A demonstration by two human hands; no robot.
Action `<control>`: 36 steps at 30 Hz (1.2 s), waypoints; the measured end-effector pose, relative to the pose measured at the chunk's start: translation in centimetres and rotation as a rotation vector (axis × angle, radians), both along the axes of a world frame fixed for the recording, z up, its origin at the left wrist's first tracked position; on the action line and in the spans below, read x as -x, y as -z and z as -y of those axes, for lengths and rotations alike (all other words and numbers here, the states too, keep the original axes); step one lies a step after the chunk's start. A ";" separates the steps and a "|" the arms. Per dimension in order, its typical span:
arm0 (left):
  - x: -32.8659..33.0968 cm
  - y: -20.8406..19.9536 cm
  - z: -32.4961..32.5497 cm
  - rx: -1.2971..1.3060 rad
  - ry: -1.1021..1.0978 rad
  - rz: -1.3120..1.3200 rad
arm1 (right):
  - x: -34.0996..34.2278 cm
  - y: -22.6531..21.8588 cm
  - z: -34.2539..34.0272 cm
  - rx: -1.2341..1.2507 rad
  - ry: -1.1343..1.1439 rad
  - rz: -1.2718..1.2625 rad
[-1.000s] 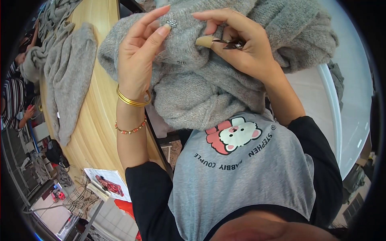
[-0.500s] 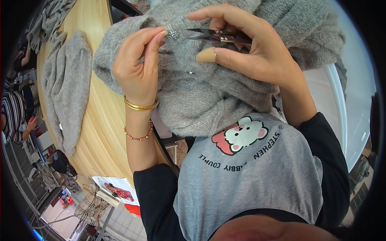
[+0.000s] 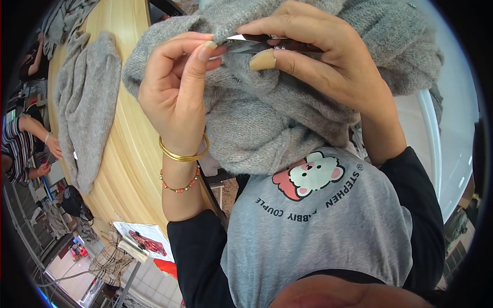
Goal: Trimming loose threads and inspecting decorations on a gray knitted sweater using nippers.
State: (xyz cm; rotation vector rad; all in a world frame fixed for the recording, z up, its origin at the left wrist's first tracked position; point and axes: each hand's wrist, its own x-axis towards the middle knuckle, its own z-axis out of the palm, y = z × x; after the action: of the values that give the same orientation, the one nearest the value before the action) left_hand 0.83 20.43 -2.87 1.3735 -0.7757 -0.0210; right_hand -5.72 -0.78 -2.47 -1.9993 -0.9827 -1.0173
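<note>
A grey knitted garment (image 3: 246, 131) lies bunched in front of me. My left hand (image 3: 177, 90) pinches a small fold of it between thumb and fingers; any thread in the pinch is too small to make out. Dark-handled thread snips (image 3: 295, 45) rest in my right hand (image 3: 334, 64), thumb below and fingers above. Their pointed blades reach left to the pinched knit, right beside my left fingertips. A yellowish cover sits on my right thumb. Small shiny beaded ornaments on the knit are mostly hidden by folds and hands.
Another grey knitted piece (image 3: 87, 108) lies on the wooden table (image 3: 133, 143) to the left. A sheet with a red picture (image 3: 146, 241) is at the table's near end. Far left, a person in a striped top (image 3: 18, 136) reaches toward the table. A glossy white curved edge (image 3: 434, 133) runs along the right.
The snips have moved left and their blades now meet the knit by my left fingers. The beaded ornament is now largely covered. The person at far left has stretched an arm toward the table.
</note>
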 end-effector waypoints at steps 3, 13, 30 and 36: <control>0.2 0.0 -0.2 0.001 0.000 -0.065 | 3.1 -4.7 -1.6 -0.115 0.218 -0.769; 0.1 0.1 0.3 -0.122 -0.058 -0.045 | 2.8 -5.3 -1.5 -0.003 0.387 -0.748; -0.1 1.1 1.1 -0.141 -0.073 0.191 | 1.6 -5.6 0.0 0.083 0.290 -0.839; 0.0 0.9 1.6 -0.181 -0.097 0.243 | 2.0 -6.9 -0.1 0.164 0.299 -0.853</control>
State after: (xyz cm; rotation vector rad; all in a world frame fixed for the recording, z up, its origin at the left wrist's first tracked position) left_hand 0.81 18.85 -3.77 1.6042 -0.9256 0.1574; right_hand -7.67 -0.67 4.47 -2.4190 -0.3093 -0.1385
